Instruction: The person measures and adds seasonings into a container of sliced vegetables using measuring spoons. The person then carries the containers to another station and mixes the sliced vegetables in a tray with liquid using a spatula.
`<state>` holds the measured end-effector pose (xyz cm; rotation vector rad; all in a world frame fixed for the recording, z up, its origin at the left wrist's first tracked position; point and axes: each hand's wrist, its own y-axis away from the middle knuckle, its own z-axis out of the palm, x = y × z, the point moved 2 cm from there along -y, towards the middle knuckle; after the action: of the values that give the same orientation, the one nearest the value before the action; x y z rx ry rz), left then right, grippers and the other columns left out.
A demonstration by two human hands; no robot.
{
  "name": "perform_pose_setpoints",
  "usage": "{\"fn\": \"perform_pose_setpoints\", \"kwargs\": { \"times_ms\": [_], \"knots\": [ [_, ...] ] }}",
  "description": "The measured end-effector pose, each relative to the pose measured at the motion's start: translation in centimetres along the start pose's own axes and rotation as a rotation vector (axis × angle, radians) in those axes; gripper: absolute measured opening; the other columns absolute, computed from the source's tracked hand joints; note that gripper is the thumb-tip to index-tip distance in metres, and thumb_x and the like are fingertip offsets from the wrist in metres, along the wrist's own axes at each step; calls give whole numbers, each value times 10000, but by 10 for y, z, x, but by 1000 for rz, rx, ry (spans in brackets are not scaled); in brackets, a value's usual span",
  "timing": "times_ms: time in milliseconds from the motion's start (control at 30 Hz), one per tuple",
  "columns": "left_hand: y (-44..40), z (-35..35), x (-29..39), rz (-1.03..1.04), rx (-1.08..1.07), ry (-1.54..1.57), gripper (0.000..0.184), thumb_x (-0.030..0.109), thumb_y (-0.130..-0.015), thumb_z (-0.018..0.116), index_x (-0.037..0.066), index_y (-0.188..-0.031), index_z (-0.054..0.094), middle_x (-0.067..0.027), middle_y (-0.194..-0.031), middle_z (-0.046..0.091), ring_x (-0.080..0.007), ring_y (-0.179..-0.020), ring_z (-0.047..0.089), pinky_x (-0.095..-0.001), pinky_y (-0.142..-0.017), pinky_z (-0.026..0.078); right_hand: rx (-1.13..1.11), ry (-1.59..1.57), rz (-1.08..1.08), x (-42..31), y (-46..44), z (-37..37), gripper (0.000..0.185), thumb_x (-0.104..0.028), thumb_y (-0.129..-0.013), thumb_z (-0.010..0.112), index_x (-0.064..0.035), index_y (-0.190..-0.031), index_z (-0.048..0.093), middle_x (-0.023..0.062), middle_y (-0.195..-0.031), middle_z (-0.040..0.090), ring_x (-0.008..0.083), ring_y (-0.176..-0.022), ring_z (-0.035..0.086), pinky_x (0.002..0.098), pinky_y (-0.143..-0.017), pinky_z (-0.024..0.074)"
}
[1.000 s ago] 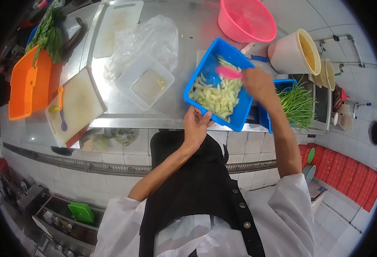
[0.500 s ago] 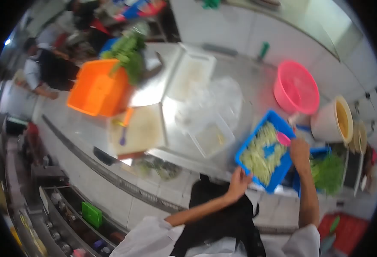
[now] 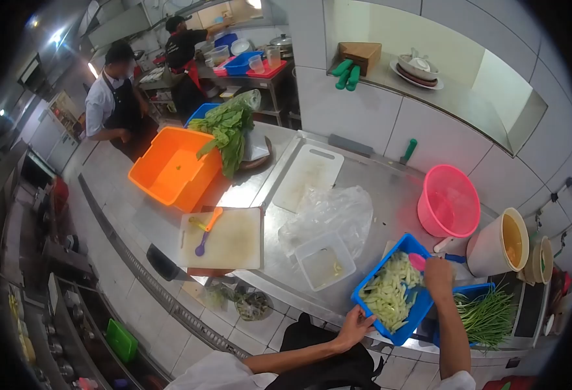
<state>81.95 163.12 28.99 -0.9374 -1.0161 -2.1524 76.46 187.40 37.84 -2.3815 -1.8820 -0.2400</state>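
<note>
My left hand (image 3: pixel 356 326) grips the near left corner of a blue tray (image 3: pixel 404 337), its fingers closed on the rim. Pale green sliced vegetable pieces (image 3: pixel 386 296) fill much of that tray. Over its far right part, my right hand (image 3: pixel 438 278) is closed around a pink scoop (image 3: pixel 417 261). The scoop's bowl is at the vegetables; its handle is hidden in my fingers. To the left of the tray stands a clear plastic container (image 3: pixel 321 265) with a few small pieces inside.
A pink basin (image 3: pixel 448 201), a white bucket (image 3: pixel 487 244) and long green stalks (image 3: pixel 484 318) are on the right. Leftward lie a plastic bag (image 3: pixel 338 214), a cutting board (image 3: pixel 240 240) with coloured spoons, and an orange bin (image 3: pixel 162 172). Two people (image 3: pixel 113 97) stand at the far left.
The camera view has tilted up, so the table sits lower in view. My left hand remains at the tray's corner and my right hand still holds the scoop over the vegetables.
</note>
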Motion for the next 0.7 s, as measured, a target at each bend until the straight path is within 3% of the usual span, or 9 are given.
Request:
{"fn": "perform_pose_setpoints", "kwargs": {
  "times_ms": [67, 100, 300, 367, 433, 500, 567, 633, 700],
  "knots": [
    [12, -10, 7, -17, 35, 50, 213, 34, -892, 568, 61, -834, 365, -40, -865, 508, -123, -872, 596, -286, -674, 576, -24, -11, -24, -10, -3, 58, 161, -134, -763, 522, -71, -713, 661, 150, -753, 656, 308, -737, 662, 431, -671, 507],
    [11, -11, 6, -15, 28, 44, 213, 34, -892, 568, 61, -834, 365, -40, -865, 508, -123, -872, 596, -286, -674, 576, -46, -20, -60, -14, -4, 74, 162, -135, -762, 520, -72, -709, 659, 146, -743, 655, 306, -734, 662, 427, -665, 508],
    [-27, 4, -7, 12, 62, 36, 205, 4, -882, 565, 69, -839, 376, -17, -845, 491, -101, -800, 575, -284, -674, 565, -236, 8, -191, -28, 30, -16, 164, -146, -756, 527, -89, -722, 677, 139, -736, 659, 288, -710, 665, 398, -584, 512],
    [-27, 10, -7, 52, 39, 199, 205, 12, -878, 574, 74, -842, 382, -8, -847, 488, -89, -776, 556, -279, -666, 557, -103, 34, -141, 3, 15, -9, 164, -146, -763, 533, -100, -729, 687, 133, -739, 662, 273, -704, 665, 381, -571, 511],
    [-9, -2, 1, 43, 34, 143, 199, 21, -879, 576, 82, -847, 389, 0, -833, 483, -91, -787, 553, -265, -619, 538, -63, 127, 13, 33, 7, 34, 151, -176, -761, 564, -104, -713, 688, 131, -676, 651, 285, -662, 656, 414, -553, 493],
    [5, -22, 0, 60, -31, 130, 125, 30, -901, 539, 58, -949, 427, -74, -1030, 560, -169, -921, 604, -346, -751, 570, -206, 127, -40, 27, 23, 58, 157, -173, -769, 563, -92, -738, 694, 127, -718, 665, 278, -680, 664, 406, -574, 506],
    [8, -32, -4, 17, 50, -28, 114, 27, -906, 524, 62, -961, 429, -74, -1044, 566, -176, -938, 607, -346, -739, 570, -265, 109, -47, -8, 52, 45, 148, -141, -768, 554, -96, -759, 694, 103, -779, 677, 249, -733, 670, 375, -621, 518],
    [-5, -24, -18, 116, -10, -54, 129, 45, -907, 533, 65, -990, 436, -66, -1047, 565, -164, -942, 599, -347, -754, 560, -417, 18, -124, -34, 62, 7, 152, -144, -767, 554, -92, -807, 691, 117, -820, 681, 264, -781, 671, 401, -652, 517],
    [-9, 9, 2, 58, 47, 4, 152, 63, -906, 546, 69, -1019, 442, -59, -1047, 566, -155, -943, 589, -342, -771, 549, -475, 14, -201, -42, 59, -18, 164, -151, -761, 554, -86, -833, 685, 122, -817, 680, 283, -784, 668, 425, -666, 514]
  ]
}}
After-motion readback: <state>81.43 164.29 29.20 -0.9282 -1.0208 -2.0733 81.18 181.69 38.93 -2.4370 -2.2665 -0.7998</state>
